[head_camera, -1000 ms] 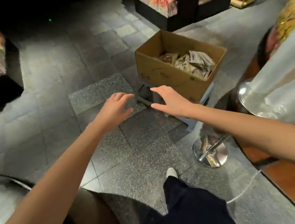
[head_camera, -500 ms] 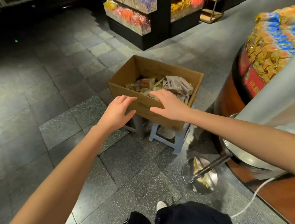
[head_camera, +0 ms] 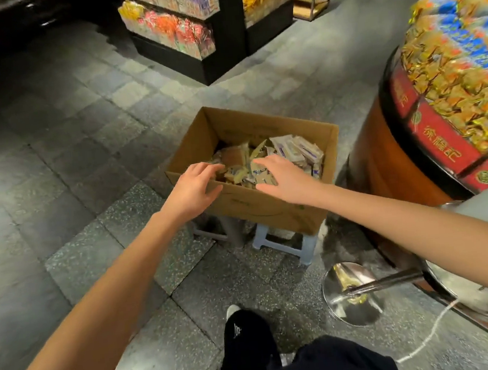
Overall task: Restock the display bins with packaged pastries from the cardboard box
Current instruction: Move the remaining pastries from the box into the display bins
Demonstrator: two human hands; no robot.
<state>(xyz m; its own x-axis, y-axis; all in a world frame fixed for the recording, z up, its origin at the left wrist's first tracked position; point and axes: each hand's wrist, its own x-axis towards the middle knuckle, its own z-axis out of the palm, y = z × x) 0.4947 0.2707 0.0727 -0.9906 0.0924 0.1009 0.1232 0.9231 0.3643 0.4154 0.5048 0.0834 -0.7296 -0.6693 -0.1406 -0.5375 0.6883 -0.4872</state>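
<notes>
The left hand and right hand spread open over the box near edge, holding nothing. Wide floor lies at left.

- The left forearm is bare and runs from the lower left corner of the frame up towards the centre, stretched out nearly straight.
- The left hand sits just left of the frame's centre, palm down. Its fingers are loosely curved and point to the upper right, with the thumb spread out below them. It grips nothing.
- The right forearm is also bare and comes in from the right edge, angling up and left to the centre.
- The right hand lies just right of the centre, palm down, fingers fairly straight and reaching to the upper left, thumb pointing left. It holds nothing.
- The two hands are near each other, level, not touching.
</notes>
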